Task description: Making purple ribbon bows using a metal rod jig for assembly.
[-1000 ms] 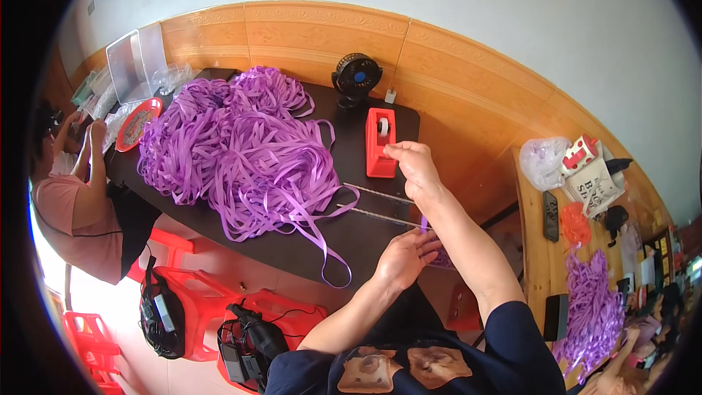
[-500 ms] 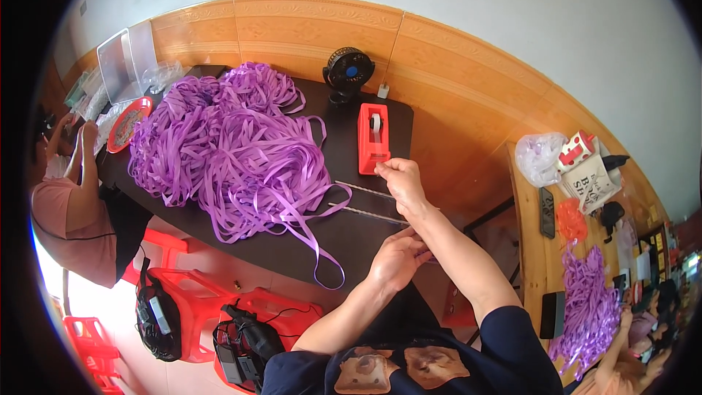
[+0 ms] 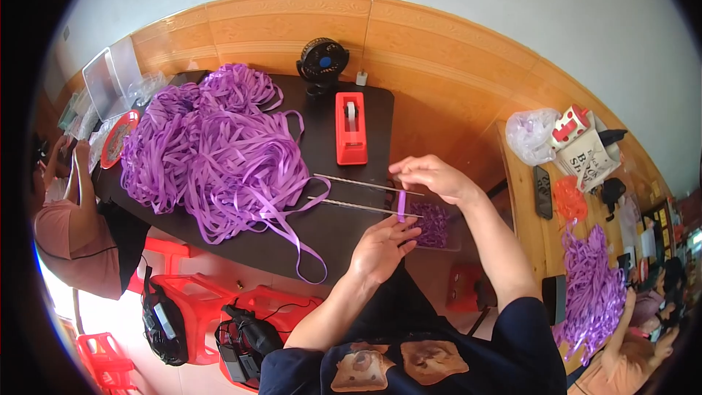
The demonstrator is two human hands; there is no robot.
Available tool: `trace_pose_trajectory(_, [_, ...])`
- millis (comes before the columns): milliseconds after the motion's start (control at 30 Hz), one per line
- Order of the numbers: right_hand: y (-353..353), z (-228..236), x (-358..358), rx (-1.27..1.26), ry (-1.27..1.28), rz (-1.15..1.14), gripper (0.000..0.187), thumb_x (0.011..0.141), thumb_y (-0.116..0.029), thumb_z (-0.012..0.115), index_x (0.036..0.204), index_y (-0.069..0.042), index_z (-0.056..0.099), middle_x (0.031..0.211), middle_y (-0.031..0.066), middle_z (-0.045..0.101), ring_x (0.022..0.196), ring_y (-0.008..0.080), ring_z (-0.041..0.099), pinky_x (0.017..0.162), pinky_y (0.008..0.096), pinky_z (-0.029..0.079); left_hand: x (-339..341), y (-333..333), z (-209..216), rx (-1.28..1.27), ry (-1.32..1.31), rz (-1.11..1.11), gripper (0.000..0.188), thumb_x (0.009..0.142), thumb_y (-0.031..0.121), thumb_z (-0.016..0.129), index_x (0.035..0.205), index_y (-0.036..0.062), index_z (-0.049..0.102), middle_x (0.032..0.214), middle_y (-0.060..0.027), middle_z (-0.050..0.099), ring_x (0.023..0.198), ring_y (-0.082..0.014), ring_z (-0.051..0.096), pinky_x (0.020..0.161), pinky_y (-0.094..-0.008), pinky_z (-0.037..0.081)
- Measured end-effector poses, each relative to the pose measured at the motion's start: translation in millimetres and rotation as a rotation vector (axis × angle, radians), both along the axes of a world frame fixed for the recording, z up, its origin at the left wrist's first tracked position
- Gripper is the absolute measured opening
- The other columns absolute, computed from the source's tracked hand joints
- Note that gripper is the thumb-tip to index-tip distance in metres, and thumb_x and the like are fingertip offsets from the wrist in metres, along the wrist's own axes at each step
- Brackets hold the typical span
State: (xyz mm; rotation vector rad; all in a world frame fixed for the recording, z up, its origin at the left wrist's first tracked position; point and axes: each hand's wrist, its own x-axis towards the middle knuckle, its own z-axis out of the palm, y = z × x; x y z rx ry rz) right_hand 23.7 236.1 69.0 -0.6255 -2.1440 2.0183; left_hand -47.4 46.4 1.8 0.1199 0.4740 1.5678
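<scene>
Two thin metal rods (image 3: 358, 183) reach side by side from the dark table past its right edge. A short purple ribbon band (image 3: 401, 206) spans the two rods close to their right ends. My left hand (image 3: 380, 250) is palm up with fingers apart, its fingertips at the band's near end. Over the far rod, my right hand (image 3: 437, 178) has its fingers loosely outstretched, with nothing visible in them. Below the rod ends, a clear container (image 3: 442, 247) holds many small purple ribbon pieces (image 3: 431, 224). A red tape dispenser (image 3: 351, 139) stands beyond the rods.
A big heap of purple ribbon (image 3: 219, 150) covers the table's left, one loop hanging over the front edge. Behind stands a black fan (image 3: 322, 62). Red stools (image 3: 194, 307) with bags are at front left. A wooden table (image 3: 523, 205) is at right; people sit on both sides.
My right hand has come from the tape dispenser's front to the rod ends, its pinch loosened. My left hand has turned more open. The purple band and container now show.
</scene>
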Motion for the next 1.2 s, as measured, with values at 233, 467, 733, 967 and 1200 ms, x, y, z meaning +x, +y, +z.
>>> trace_pose_trajectory(233, [13.5,-30.4,28.5,0.197,-0.087,0.252,0.022,0.089,-0.014,0.057,0.073,-0.001,0.063,0.109,0.017,0.059,0.102,0.0213,0.052,0.087,0.0329,0.04,0.8,-2.4,4.2,-0.034,0.008,-0.018,0.05,0.081,0.004,0.051,0.129,-0.0061,0.042,0.135,-0.0205,0.045,0.118,-0.0304,0.049,0.093,-0.0388,0.039])
trace_pose_trajectory(467, [14.4,-34.8,21.0,0.502,-0.065,0.339,0.018,0.088,-0.019,0.056,0.077,-0.005,0.062,0.085,0.0047,0.058,0.093,0.0209,0.046,0.09,0.0338,0.035,0.0,-1.4,12.6,0.003,0.012,-0.029,0.048,0.083,0.002,0.051,0.13,-0.0025,0.044,0.131,-0.0168,0.049,0.116,-0.0277,0.05,0.092,-0.0365,0.04])
trace_pose_trajectory(733, [17.8,-40.3,20.9,0.469,-0.088,0.344,0.016,0.088,-0.019,0.057,0.078,-0.007,0.062,0.083,0.0026,0.057,0.094,0.021,0.045,0.091,0.0348,0.035,-0.2,-0.4,9.2,0.001,-0.028,-0.011,0.048,0.082,0.001,0.05,0.13,-0.0026,0.044,0.13,-0.0167,0.05,0.115,-0.0275,0.051,0.092,-0.0364,0.04])
trace_pose_trajectory(967, [1.8,-33.7,16.3,0.646,-0.254,0.226,0.016,0.084,-0.019,0.062,0.08,-0.004,0.065,0.09,0.0023,0.061,0.096,0.0204,0.047,0.09,0.0364,0.037,-0.6,-2.0,6.7,0.011,-0.055,-0.001,0.048,0.082,0.001,0.051,0.129,-0.003,0.044,0.129,-0.0169,0.051,0.114,-0.0278,0.052,0.091,-0.0371,0.041])
trace_pose_trajectory(1200, [-14.9,-34.5,-0.1,0.621,-0.448,-0.01,0.019,0.069,-0.018,0.063,0.063,-0.001,0.064,0.06,0.0113,0.058,0.06,0.0243,0.057,0.064,0.0361,0.048,0.6,-1.3,9.3,0.02,-0.087,0.019,0.044,0.081,0.001,0.051,0.125,-0.0026,0.048,0.129,-0.0162,0.051,0.115,-0.0284,0.052,0.091,-0.0375,0.041])
